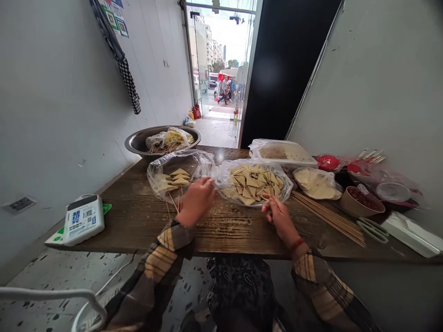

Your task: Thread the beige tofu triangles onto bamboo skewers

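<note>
Right now my right hand is at the near right edge of the open plastic bag in front of me, thumb and fingertips drawn close together beside the pale triangles. Whether they are clamped on a triangle or a thin stick, I cannot tell (my own fingers cover the spot). A red band circles that wrist, just past the plaid cuff.

My left hand is over the table, between that bag and a second one, its fingers pointing at the plastic between the two; it is a little blurred, and I cannot tell if anything is gripped.

The loose triangles fill the bag on the right in a heap. In the other clear bag, on the left, more triangles lie stacked, with thin sticks reaching out from them toward me, close by my left wrist.

To the right of my right hand, a bundle of skewers lies slantwise on the wood, scissors near its closer end. Behind the left bag stands a wide metal basin with more bagged food.
</note>
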`<state>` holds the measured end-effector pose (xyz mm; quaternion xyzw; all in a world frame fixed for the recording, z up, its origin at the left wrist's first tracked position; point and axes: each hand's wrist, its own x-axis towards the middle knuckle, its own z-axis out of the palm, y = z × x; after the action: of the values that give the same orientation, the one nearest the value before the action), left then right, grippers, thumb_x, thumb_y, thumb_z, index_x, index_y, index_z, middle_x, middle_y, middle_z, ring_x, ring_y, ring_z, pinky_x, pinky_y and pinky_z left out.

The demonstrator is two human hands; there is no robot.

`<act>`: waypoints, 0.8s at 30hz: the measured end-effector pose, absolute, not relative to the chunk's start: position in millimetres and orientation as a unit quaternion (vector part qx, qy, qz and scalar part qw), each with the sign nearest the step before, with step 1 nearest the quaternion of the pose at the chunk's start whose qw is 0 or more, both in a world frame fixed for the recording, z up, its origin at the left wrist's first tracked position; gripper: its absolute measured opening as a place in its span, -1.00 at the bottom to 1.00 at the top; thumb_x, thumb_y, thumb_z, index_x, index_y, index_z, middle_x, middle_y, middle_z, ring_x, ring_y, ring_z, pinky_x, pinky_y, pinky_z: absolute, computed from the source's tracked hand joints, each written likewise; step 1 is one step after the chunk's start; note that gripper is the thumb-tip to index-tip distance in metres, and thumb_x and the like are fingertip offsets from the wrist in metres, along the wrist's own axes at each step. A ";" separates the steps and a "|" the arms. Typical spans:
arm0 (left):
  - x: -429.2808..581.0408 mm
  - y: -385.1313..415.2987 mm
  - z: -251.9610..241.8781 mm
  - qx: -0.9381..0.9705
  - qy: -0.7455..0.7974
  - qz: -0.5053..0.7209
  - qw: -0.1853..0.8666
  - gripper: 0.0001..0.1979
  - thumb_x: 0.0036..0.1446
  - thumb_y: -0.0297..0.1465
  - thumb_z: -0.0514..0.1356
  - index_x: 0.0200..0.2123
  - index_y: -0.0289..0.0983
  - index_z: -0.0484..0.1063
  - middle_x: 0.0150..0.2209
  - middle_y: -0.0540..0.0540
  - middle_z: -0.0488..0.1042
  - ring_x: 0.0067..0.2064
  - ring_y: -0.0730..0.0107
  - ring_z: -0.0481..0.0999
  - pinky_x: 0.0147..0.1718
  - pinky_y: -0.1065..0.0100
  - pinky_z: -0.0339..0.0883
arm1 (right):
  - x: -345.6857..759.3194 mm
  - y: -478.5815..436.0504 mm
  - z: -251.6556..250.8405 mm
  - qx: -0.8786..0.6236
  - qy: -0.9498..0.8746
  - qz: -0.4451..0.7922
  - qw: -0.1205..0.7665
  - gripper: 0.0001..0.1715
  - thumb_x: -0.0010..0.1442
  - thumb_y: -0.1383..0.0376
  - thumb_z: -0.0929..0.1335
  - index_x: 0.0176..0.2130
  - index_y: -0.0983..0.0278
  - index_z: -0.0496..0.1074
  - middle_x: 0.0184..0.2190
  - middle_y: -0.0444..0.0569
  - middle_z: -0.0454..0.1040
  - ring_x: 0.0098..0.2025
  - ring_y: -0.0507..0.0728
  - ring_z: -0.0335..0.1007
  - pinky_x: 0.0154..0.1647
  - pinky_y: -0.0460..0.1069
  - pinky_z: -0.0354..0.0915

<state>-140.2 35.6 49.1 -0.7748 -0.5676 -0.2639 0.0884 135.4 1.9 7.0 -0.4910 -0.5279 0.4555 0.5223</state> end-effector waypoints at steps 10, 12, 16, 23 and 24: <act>-88.4 55.4 11.2 -0.841 -0.503 -0.178 0.093 -0.64 0.22 -0.47 0.01 0.07 -0.20 0.33 0.09 -0.15 0.40 0.12 0.17 0.33 0.10 0.11 0.12 | 164.2 -5.2 -19.3 -0.512 -0.571 0.405 0.497 -0.43 0.24 -0.04 0.20 -0.04 0.35 0.37 -0.53 -0.15 0.38 -0.66 -0.05 0.13 -0.65 -0.13 0.08; -93.9 55.3 10.6 -0.834 -0.516 -0.164 0.104 -0.68 0.22 -0.45 0.01 0.02 -0.20 0.37 0.00 -0.16 0.44 0.05 0.17 0.36 0.07 0.12 0.12 | 161.3 -5.2 -20.2 -0.521 -0.588 0.380 0.488 -0.45 0.26 -0.03 0.19 -0.04 0.35 0.38 -0.53 -0.14 0.39 -0.66 -0.04 0.16 -0.62 -0.12 0.11; -96.9 56.1 13.1 -0.828 -0.531 -0.144 0.106 -0.74 0.24 -0.43 -0.01 -0.12 -0.27 0.44 -0.13 -0.21 0.47 -0.04 0.15 0.39 -0.01 0.13 0.13 | 156.6 -6.2 -21.9 -0.541 -0.621 0.322 0.467 -0.45 0.27 -0.01 0.18 -0.05 0.35 0.40 -0.55 -0.14 0.40 -0.65 -0.01 0.20 -0.57 -0.09 0.16; -106.3 43.4 13.7 -0.835 -0.525 -0.135 0.095 -0.75 0.23 -0.42 0.01 -0.32 -0.29 0.49 -0.25 -0.22 0.50 -0.11 0.11 0.41 -0.04 0.08 0.08 | 157.1 -6.2 -25.0 -0.569 -0.660 0.243 0.425 -0.45 0.29 0.01 0.14 -0.06 0.36 0.42 -0.56 -0.11 0.41 -0.61 0.03 0.26 -0.51 -0.08 0.20; -109.9 38.4 14.1 -0.838 -0.522 -0.132 0.093 -0.76 0.22 -0.42 0.02 -0.33 -0.29 0.49 -0.26 -0.21 0.50 -0.11 0.12 0.41 -0.05 0.09 0.09 | 157.3 -5.8 -25.5 -0.572 -0.665 0.236 0.419 -0.44 0.30 0.02 0.13 -0.06 0.36 0.42 -0.56 -0.10 0.41 -0.60 0.04 0.27 -0.51 -0.08 0.20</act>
<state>-109.9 38.4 14.1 -0.8378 -0.5216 -0.1319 0.0931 157.3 -5.8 -25.5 -0.5716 -0.6649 0.2359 0.4190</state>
